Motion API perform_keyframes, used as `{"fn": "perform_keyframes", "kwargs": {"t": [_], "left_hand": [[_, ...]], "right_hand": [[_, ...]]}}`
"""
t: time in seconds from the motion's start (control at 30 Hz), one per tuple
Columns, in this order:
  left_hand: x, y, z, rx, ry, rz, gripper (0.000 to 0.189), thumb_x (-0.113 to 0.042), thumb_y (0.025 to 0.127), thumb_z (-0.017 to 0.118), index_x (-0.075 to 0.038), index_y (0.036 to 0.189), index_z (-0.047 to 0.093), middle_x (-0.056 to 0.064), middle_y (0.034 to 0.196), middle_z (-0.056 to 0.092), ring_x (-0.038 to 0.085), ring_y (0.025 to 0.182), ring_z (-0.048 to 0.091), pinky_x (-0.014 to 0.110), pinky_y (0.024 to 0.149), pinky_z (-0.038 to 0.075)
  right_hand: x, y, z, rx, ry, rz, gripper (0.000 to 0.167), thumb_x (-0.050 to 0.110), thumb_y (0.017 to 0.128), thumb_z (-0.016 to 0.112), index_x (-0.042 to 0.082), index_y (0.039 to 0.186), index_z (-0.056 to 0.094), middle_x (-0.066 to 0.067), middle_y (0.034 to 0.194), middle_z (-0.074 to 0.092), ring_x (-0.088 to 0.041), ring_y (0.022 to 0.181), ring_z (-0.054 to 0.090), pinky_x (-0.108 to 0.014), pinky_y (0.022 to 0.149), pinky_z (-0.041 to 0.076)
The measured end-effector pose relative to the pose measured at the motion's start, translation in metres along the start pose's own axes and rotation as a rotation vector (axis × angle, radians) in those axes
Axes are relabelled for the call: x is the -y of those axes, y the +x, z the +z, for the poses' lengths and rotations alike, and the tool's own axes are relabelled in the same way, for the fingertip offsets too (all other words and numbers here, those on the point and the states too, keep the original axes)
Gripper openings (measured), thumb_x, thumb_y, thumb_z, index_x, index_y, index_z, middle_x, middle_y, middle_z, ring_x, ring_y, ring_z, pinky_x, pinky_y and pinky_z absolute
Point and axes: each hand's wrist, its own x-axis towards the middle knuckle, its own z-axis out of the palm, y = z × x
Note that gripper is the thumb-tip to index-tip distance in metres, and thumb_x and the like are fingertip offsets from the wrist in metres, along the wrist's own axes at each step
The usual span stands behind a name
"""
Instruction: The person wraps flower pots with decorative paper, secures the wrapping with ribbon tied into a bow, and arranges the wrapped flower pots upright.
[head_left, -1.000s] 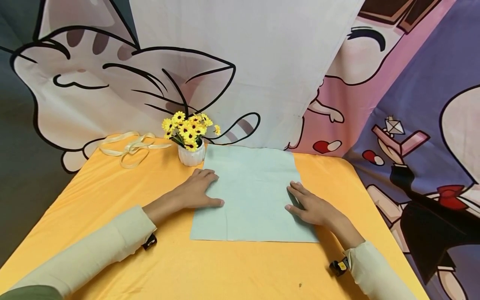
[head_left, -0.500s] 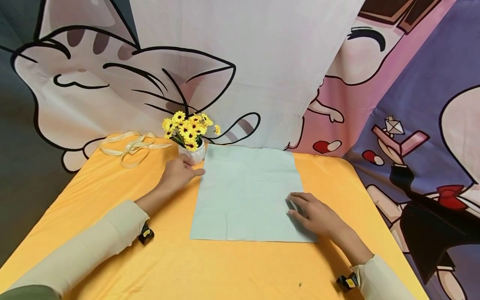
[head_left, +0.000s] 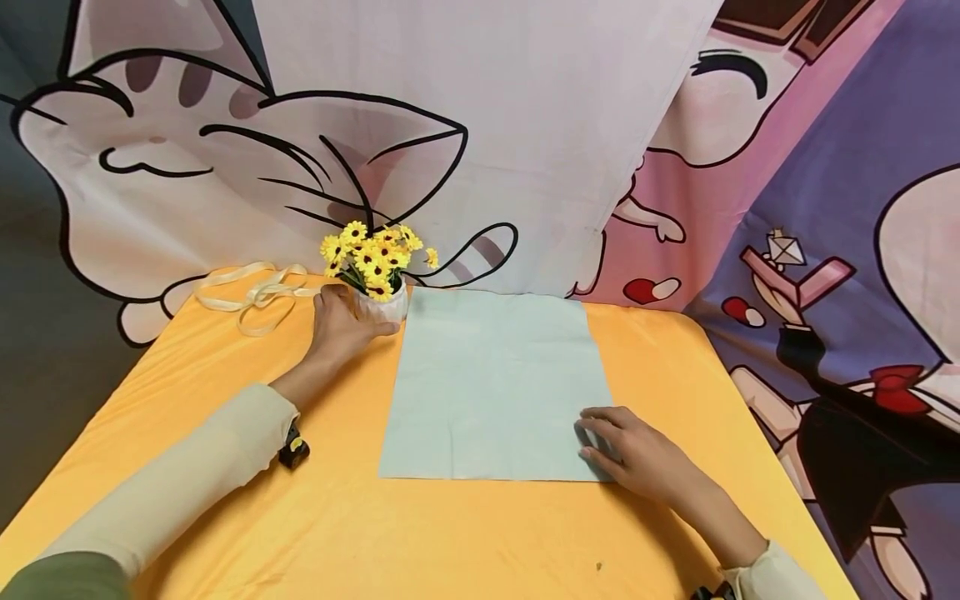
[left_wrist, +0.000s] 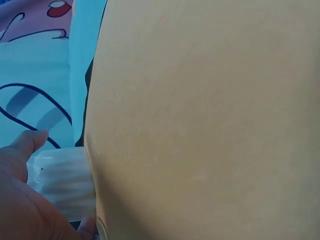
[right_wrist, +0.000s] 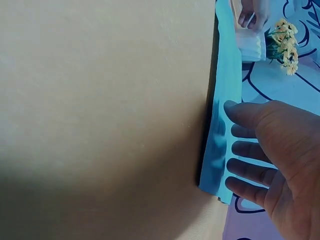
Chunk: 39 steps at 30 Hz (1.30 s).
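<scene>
A small white flower pot point(head_left: 384, 310) with yellow daisy-like flowers point(head_left: 375, 257) stands at the back of the yellow-covered table. My left hand point(head_left: 337, 327) holds it from the front left, thumb at the near side and fingers round its left side. The left wrist view shows the pot point(left_wrist: 65, 182) between thumb and fingers. A pale blue square sheet point(head_left: 498, 383) lies flat right of the pot, with a faint crease at its lower left. Over the sheet's lower right edge is my right hand point(head_left: 637, 450), fingers slightly bent and spread, holding nothing.
A cream ribbon point(head_left: 262, 296) lies looped at the table's back left corner, just left of my left hand. Behind the yellow tablecloth point(head_left: 480, 542) hangs a cartoon-printed backdrop point(head_left: 555, 150), close to the pot and the sheet's far edge.
My left hand has left the sheet's left edge, moved up and left, and come round the flower pot. My right hand has slid toward me along the sheet's right edge. The pot stays in place.
</scene>
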Motion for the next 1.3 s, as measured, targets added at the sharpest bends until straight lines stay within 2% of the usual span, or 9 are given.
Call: {"fn": "perform_keyframes", "kwargs": {"t": [0.1, 0.17, 0.37, 0.57, 0.77, 0.97, 1.1, 1.3], "left_hand": [[0.0, 0.005, -0.001, 0.013, 0.002, 0.025, 0.133, -0.047, 0.079, 0.102, -0.001, 0.172, 0.019, 0.032, 0.17, 0.031, 0.05, 0.156, 0.039, 0.066, 0.13, 0.039], [0.001, 0.009, -0.002, 0.026, 0.002, 0.044, 0.137, -0.044, 0.08, 0.103, 0.0, 0.175, 0.015, 0.033, 0.173, 0.029, 0.052, 0.159, 0.037, 0.067, 0.133, 0.037], [0.003, 0.021, 0.001, 0.059, 0.026, 0.08, 0.14, -0.041, 0.079, 0.105, -0.002, 0.178, 0.014, 0.033, 0.178, 0.029, 0.054, 0.165, 0.033, 0.068, 0.135, 0.033], [0.006, 0.032, 0.009, 0.068, 0.018, 0.111, 0.139, -0.037, 0.074, 0.107, -0.01, 0.179, 0.02, 0.027, 0.178, 0.035, 0.05, 0.166, 0.035, 0.067, 0.136, 0.032], [0.01, 0.036, 0.009, 0.077, 0.02, 0.114, 0.129, -0.037, 0.077, 0.106, -0.008, 0.176, 0.028, 0.025, 0.172, 0.047, 0.048, 0.161, 0.044, 0.064, 0.135, 0.035], [0.012, 0.039, 0.009, 0.086, 0.001, 0.087, 0.109, -0.034, 0.082, 0.103, -0.008, 0.168, 0.042, 0.025, 0.153, 0.06, 0.045, 0.147, 0.054, 0.061, 0.133, 0.04], [0.014, 0.038, 0.011, 0.063, -0.023, 0.091, 0.106, -0.032, 0.081, 0.103, -0.008, 0.167, 0.046, 0.024, 0.159, 0.06, 0.045, 0.15, 0.054, 0.061, 0.131, 0.042], [0.013, 0.037, 0.009, -0.007, -0.061, 0.087, 0.112, -0.029, 0.078, 0.105, -0.004, 0.168, 0.043, 0.024, 0.164, 0.058, 0.045, 0.155, 0.053, 0.059, 0.132, 0.043]], "right_hand": [[0.004, -0.007, 0.001, 0.007, -0.001, 0.007, 0.039, 0.03, 0.104, 0.084, 0.012, 0.138, 0.078, -0.008, 0.143, 0.073, -0.03, 0.131, 0.071, -0.05, 0.104, 0.065], [0.005, -0.01, 0.001, 0.015, -0.001, 0.019, 0.039, 0.032, 0.105, 0.083, 0.015, 0.139, 0.078, -0.006, 0.141, 0.073, -0.027, 0.13, 0.07, -0.048, 0.103, 0.065], [0.007, -0.018, 0.004, 0.013, -0.006, 0.024, 0.037, 0.032, 0.105, 0.083, 0.016, 0.138, 0.079, -0.004, 0.139, 0.073, -0.025, 0.129, 0.069, -0.046, 0.1, 0.066], [0.009, -0.022, 0.007, 0.005, -0.012, 0.012, 0.035, 0.029, 0.106, 0.082, 0.015, 0.138, 0.079, -0.003, 0.139, 0.073, -0.024, 0.127, 0.069, -0.046, 0.101, 0.066], [0.011, -0.02, 0.006, 0.025, -0.006, 0.008, 0.036, 0.029, 0.108, 0.08, 0.013, 0.14, 0.078, -0.004, 0.139, 0.074, -0.025, 0.128, 0.071, -0.047, 0.104, 0.065], [0.012, -0.02, 0.005, 0.046, 0.006, 0.0, 0.036, 0.026, 0.109, 0.077, 0.009, 0.141, 0.077, -0.008, 0.141, 0.074, -0.027, 0.129, 0.071, -0.047, 0.104, 0.065], [0.012, -0.02, 0.006, 0.051, 0.015, -0.007, 0.036, 0.024, 0.11, 0.077, 0.006, 0.142, 0.076, -0.01, 0.141, 0.074, -0.029, 0.129, 0.07, -0.048, 0.104, 0.065], [0.012, -0.021, 0.008, 0.037, -0.009, -0.023, 0.036, 0.021, 0.108, 0.078, 0.005, 0.141, 0.077, -0.012, 0.139, 0.074, -0.03, 0.127, 0.071, -0.047, 0.102, 0.066]]}}
